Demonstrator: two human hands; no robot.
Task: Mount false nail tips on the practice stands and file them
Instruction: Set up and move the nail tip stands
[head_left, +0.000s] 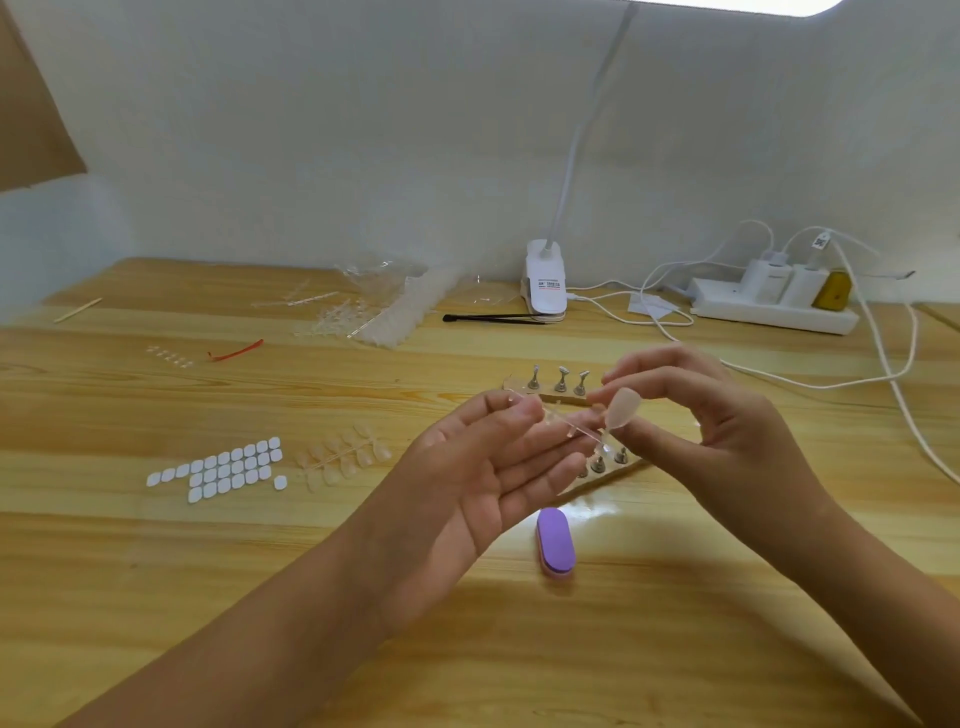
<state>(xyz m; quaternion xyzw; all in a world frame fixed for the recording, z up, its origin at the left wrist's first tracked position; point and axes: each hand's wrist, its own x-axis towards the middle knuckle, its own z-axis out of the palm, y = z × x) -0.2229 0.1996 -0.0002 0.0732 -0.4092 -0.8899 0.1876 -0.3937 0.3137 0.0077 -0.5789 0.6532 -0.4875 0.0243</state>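
The right hand (727, 431) pinches a translucent, almond-shaped false nail tip (623, 408) between thumb and forefinger, holding it up above the table. Its narrow end meets a thin clear plastic strip (558, 420). The left hand (488, 467) lies palm up with its fingers nearly straight, and its thumb pins the far end of that strip against them.

Under the hands lie two flat tan bases with small grey metal practice stands, one row (560, 379) at twelve o'clock and another (602, 461) partly hidden below the fingers. At six o'clock lies a purple oval buffing block (555, 540).

At nine o'clock a cluster of translucent nail tips (343, 457) lies just beside a sheet of white oval adhesive tabs (223, 470). At twelve o'clock, by the wall, a white clip lamp (545, 283) bears a label with red and dark print too small to read. At two o'clock a white power strip (774, 312) carries plugs, and one cable wears a tag with a square code (820, 240).
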